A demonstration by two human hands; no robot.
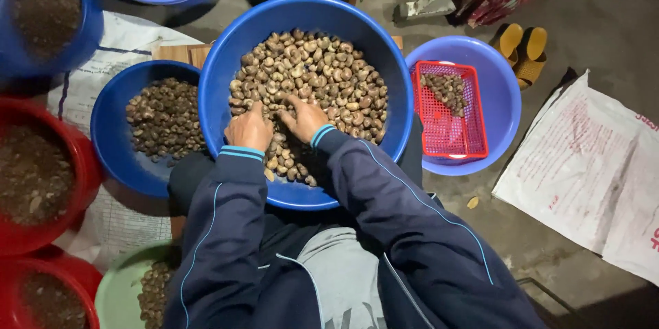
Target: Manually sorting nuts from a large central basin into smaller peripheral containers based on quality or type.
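A big blue basin sits in front of me, filled with brownish cashew nuts. Both my hands rest in the nuts at the near side of the pile. My left hand is curled with the fingers bent into the nuts; whether it grips any is hidden. My right hand lies beside it, fingers spread and pressed down on the nuts. Dark blue sleeves with light blue cuffs cover both arms.
A smaller blue basin of darker nuts sits left. At right, a blue basin holds a red mesh basket with some nuts. Red bowls, a green bowl, white sacks and yellow sandals surround me.
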